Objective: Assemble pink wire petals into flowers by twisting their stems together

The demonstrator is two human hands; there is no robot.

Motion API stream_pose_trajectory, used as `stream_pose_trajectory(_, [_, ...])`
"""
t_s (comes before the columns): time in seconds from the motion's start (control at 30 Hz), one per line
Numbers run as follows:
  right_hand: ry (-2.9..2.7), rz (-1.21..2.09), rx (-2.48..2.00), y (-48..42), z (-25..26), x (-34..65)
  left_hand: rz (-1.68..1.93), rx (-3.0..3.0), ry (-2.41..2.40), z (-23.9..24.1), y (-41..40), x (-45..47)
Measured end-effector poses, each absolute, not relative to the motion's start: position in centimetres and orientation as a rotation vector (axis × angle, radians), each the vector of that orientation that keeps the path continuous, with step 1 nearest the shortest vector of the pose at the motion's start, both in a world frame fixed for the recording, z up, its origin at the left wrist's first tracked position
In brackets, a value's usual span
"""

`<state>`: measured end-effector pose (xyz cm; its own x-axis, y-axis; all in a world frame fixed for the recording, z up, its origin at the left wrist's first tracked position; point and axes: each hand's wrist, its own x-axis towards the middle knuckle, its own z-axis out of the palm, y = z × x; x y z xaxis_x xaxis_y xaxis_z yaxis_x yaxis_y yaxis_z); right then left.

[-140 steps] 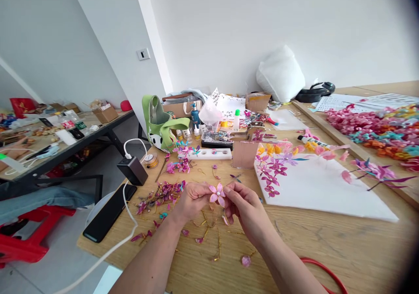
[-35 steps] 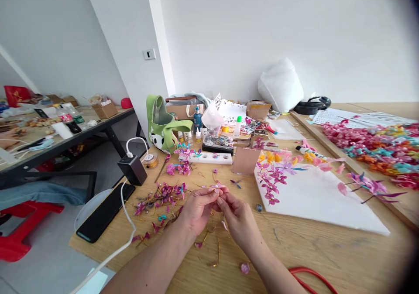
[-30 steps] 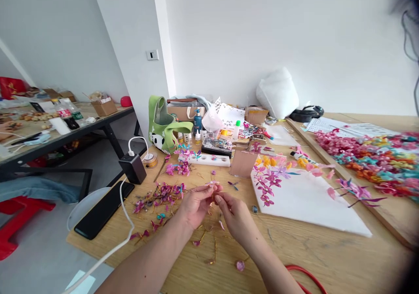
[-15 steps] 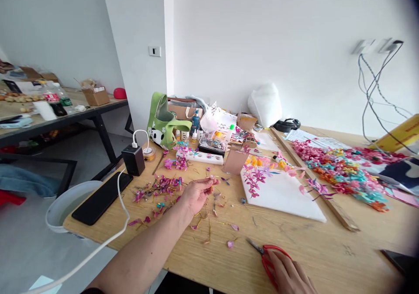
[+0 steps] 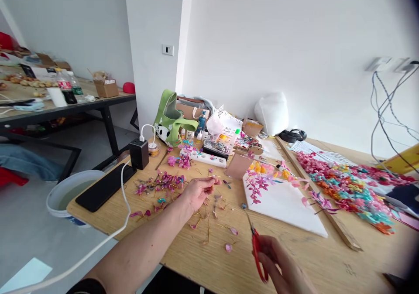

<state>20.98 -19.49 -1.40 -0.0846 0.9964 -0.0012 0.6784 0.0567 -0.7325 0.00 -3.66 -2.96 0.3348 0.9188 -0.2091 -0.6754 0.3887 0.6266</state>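
My left hand (image 5: 198, 191) hovers low over the wooden table (image 5: 307, 259), fingers pinched on a small pink flower (image 5: 214, 180). My right hand (image 5: 281, 263) is near the front edge, closed around red-handled scissors (image 5: 255, 246) whose blades point away from me toward the white foam board (image 5: 288, 204). Loose pink petals (image 5: 231, 239) and gold wire bits lie between the two hands.
A pile of magenta flowers (image 5: 162, 184) lies left of my left hand. Further left are a black phone (image 5: 104, 188), a charger block (image 5: 139, 153) with white cable, and a bucket (image 5: 67, 196). Craft supplies and a green bag (image 5: 170, 119) crowd the back. Colourful flowers (image 5: 347, 185) cover the right.
My right hand left the flower, reached to the front right, took the red scissors and lifted them. My left hand kept the pink flower. My view swung right.
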Motion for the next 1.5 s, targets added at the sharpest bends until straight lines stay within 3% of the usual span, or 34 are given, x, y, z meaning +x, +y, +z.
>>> stream_pose_trajectory(0.2, [-1.852,1.089,-1.438,-11.3,2.4,16.8,1.153,0.468,0.601,-2.8,-2.9,-0.6])
stream_pose_trajectory(0.53, [-1.818,1.497,-1.191,-7.8,-2.3,16.1,1.207,0.452,0.697,-2.7,-1.8,-1.7])
stream_pose_trajectory(1.03, [-1.925,1.411,-1.291,-7.6,-3.3,15.5,1.122,0.572,0.748,-2.5,-2.4,-1.3])
stream_pose_trajectory(1.5, [-1.815,1.523,-1.253,-7.8,-2.4,15.3,1.08,0.647,0.77,-2.7,-2.5,-1.2])
